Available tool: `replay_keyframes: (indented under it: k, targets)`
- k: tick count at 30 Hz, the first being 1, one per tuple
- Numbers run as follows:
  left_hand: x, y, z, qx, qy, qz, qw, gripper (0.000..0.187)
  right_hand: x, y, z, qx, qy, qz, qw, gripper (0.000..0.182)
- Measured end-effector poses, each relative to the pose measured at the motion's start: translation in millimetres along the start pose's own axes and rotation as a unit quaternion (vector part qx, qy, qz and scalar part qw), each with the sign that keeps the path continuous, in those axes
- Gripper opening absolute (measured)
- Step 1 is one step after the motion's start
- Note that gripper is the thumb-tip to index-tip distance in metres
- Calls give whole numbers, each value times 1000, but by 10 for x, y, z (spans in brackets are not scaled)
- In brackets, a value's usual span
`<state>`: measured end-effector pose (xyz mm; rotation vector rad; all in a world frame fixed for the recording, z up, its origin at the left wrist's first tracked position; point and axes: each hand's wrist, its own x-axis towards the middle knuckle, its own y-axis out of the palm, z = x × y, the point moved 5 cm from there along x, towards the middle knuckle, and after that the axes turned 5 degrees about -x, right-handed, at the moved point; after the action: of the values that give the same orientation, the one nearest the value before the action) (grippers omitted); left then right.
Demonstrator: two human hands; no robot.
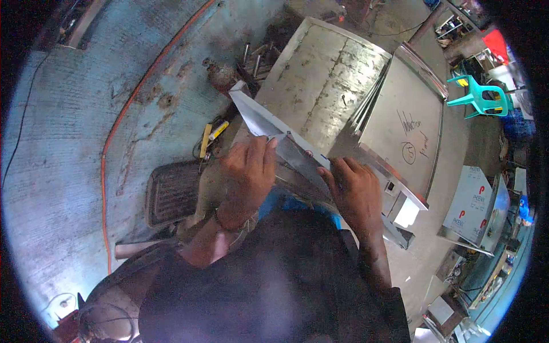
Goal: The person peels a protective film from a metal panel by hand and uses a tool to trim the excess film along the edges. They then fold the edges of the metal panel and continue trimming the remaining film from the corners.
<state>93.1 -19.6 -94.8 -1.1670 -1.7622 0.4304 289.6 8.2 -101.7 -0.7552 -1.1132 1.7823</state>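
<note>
A long bent sheet-metal channel (260, 117) lies slantwise in front of my body, its far end raised at the upper left. My left hand (249, 166) is closed at its near edge, fingertips against a thin pale flap that may be film or metal. Lower along the same channel, my right hand (354, 191) is curled with thumb and fingers pinched together. A small dark-blue tip shows beside that thumb; what it belongs to is hidden.
Beyond the channel stand a large metal tray-like panel (309, 68) and a panel with handwriting (400, 114). A green plastic chair (480, 97) is at the right, above film-covered sheets (466, 200). An orange hose (123, 114) crosses the left floor near a black chair (171, 191).
</note>
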Motion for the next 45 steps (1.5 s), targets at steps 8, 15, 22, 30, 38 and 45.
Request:
replay_keyframes:
  k: [8,15,22,30,38,45]
  targets:
    - [54,5,27,27,-17,6,999,10,-12,24,-23,4,-3,-19,1000,29]
    - [75,38,145,0,-29,10,1000,12,-16,29,-17,7,7,-3,1000,29]
    - [140,51,196,40,-28,3,999,13,-22,31,-6,7,2,-11,1000,30]
    - [242,34,295,72,12,-30,997,12,-39,55,1,3,-7,-25,1000,30]
    - [469,-66,422,157,76,-66,982,12,-56,57,5,-5,-4,-16,1000,28]
    - [637,-198,791,209,70,-127,967,12,-68,63,12,-7,0,-13,1000,28]
